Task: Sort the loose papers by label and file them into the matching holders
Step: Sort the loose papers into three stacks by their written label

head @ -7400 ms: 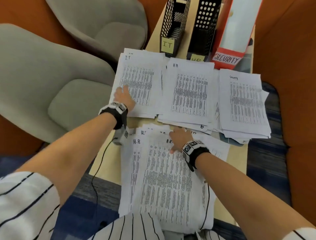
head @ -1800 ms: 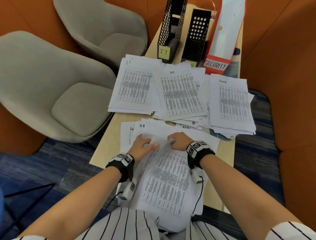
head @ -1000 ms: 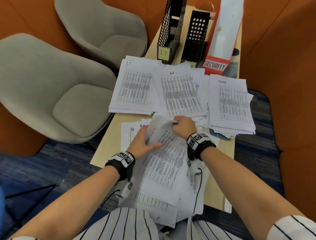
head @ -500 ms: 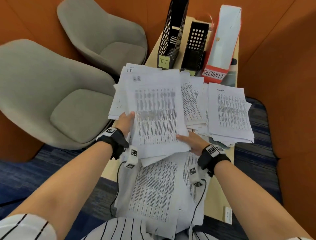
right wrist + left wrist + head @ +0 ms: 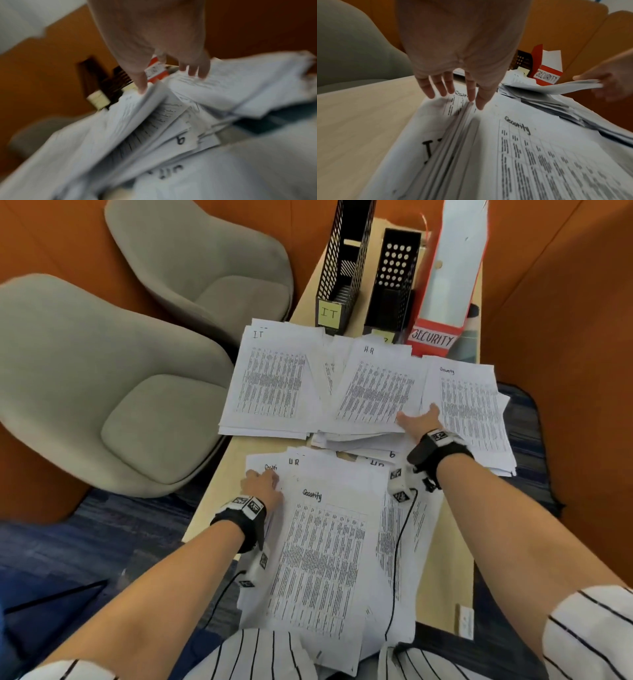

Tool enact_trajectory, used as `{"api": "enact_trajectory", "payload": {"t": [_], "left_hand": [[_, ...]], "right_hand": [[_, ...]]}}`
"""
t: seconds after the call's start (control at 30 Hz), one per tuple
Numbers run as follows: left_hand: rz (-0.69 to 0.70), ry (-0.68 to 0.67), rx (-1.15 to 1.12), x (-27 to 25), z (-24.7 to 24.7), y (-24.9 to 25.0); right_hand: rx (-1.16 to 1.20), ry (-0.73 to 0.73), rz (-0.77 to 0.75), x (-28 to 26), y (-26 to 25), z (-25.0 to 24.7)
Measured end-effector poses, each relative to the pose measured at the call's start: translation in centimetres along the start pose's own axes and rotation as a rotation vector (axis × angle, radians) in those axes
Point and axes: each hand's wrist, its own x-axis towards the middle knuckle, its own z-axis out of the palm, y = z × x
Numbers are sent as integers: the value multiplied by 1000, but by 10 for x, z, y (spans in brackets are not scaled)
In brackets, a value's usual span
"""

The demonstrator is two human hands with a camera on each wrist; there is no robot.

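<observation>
Three sorted piles lie across the table: IT (image 5: 274,381), HR (image 5: 376,388) and Security (image 5: 474,409). Behind them stand the black mesh IT holder (image 5: 337,285), a black holder with round holes (image 5: 394,278) whose label is mostly hidden, and the red Security holder (image 5: 442,302). My right hand (image 5: 416,414) pinches the right edge of an HR sheaf (image 5: 556,86) just above the HR pile, thumb on top. My left hand (image 5: 257,475) rests with straight fingers on the top left corner of the near unsorted pile (image 5: 322,542), whose top sheet reads Security.
Two grey chairs (image 5: 144,405) stand close to the table's left edge (image 5: 219,484). Orange walls close in the right side and the back. Wrist-camera cables trail over the near pile. Something dark teal (image 5: 274,121) lies under the Security pile.
Half a second ago both hands held the HR sheaf up over the piles. It is now down at the HR pile; my left hand let go and moved back to the near pile.
</observation>
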Motion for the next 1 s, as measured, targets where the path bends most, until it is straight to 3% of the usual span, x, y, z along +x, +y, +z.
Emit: {"api": "enact_trajectory", "payload": {"t": [0.07, 0.1, 0.17, 0.23, 0.27, 0.37, 0.5, 0.57, 0.73, 0.9, 0.93, 1.0], "left_hand": [[58, -11, 39, -1, 5, -5], [69, -66, 23, -1, 7, -5], [62, -127, -18, -2, 12, -5], [22, -124, -50, -5, 15, -5], [8, -117, -72, -7, 17, -5], [-16, -94, -125, -12, 20, -4], [2, -88, -125, -15, 21, -10], [0, -98, -172, -19, 24, -13], [115, -136, -143, -29, 34, -23], [-6, 60, -440, -39, 38, -30], [-24, 60, -497, -41, 38, -30], [-8, -75, -599, -45, 34, -28]], "right_hand": [[-341, 200, -273, -14, 2, 12], [-361, 158, -460, -26, 4, 22], [-493, -207, -675, -53, 19, 49], [-800, -539, -635, -77, 42, 76], [-914, -604, -590, -85, 54, 87], [-996, -578, -603, -104, 82, 106], [-897, -558, -957, -122, 102, 105], [-869, -595, -1030, -125, 111, 103], [-570, -452, -670, -119, 110, 88], [-579, -303, -542, -102, 113, 69], [-571, -314, -499, -98, 115, 66], [-441, -341, -445, -90, 117, 62]]}}
